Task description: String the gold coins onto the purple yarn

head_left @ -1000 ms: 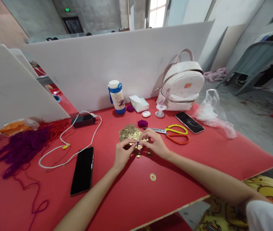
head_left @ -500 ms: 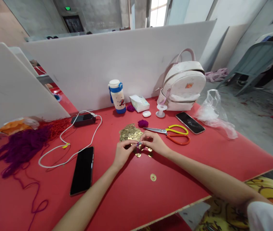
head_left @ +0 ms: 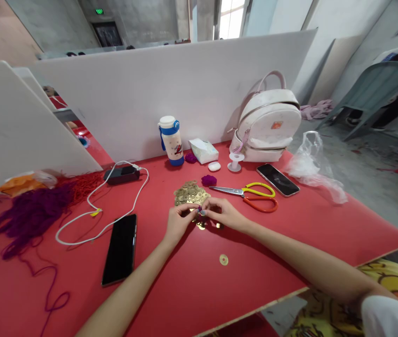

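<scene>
The left hand (head_left: 177, 223) and right hand (head_left: 224, 214) met fingertip to fingertip, pinching a short purple thread (head_left: 201, 211) just at six o'clock of the brass coin pile (head_left: 189, 194). A few coins (head_left: 202, 225) lay beneath the hands, one stray coin (head_left: 223, 259) further toward six. The thread looked liable to slip, being tiny between tight fingers. Compared with a second earlier, the hands had drawn closer together. Scissors (head_left: 251, 196) lay at three o'clock.

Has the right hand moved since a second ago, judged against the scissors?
Yes. The right hand has drawn in leftward, away from the scissors, so its fingertips now meet the left hand just below the pile of coins.
</scene>
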`<move>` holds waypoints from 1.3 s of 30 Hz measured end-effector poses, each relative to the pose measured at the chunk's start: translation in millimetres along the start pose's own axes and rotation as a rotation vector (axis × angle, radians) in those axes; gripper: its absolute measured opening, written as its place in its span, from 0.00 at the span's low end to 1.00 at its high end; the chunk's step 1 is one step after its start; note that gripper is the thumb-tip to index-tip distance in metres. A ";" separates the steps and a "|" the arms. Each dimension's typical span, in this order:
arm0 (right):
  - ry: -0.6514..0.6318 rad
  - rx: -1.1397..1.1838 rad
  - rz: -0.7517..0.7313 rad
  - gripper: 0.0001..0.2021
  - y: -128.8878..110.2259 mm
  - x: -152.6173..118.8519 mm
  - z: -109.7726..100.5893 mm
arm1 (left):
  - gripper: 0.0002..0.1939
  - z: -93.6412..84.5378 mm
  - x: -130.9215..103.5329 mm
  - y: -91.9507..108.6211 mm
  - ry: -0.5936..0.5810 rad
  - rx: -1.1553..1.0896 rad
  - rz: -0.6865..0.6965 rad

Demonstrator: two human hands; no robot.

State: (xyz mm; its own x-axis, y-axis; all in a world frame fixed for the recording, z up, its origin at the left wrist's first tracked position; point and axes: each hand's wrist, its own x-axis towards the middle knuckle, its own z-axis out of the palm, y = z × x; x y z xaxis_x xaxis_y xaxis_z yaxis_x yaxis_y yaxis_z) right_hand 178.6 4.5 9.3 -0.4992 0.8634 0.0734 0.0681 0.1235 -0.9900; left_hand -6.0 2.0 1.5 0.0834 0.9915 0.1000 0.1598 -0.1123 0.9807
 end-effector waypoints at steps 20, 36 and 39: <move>-0.023 0.154 0.000 0.20 -2.2 0.3 -4.6 | 0.09 1.8 -1.6 0.3 0.022 -0.017 -0.042; 0.402 -0.390 -0.311 0.02 6.0 -2.7 1.6 | 0.09 6.2 -1.7 3.0 0.168 -0.127 -0.135; 0.289 -0.346 -0.281 0.01 11.8 -2.6 7.2 | 0.08 9.2 -5.8 9.2 0.154 -0.123 -0.113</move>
State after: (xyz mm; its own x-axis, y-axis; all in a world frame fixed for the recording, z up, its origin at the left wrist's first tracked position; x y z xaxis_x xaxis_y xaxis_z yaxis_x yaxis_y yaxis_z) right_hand 174.5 0.2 -3.4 -0.2838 0.8672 0.4091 0.2710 0.4818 -0.8333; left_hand 4.1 -5.4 8.4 -0.0809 0.9967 0.0031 0.0377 0.0000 0.9993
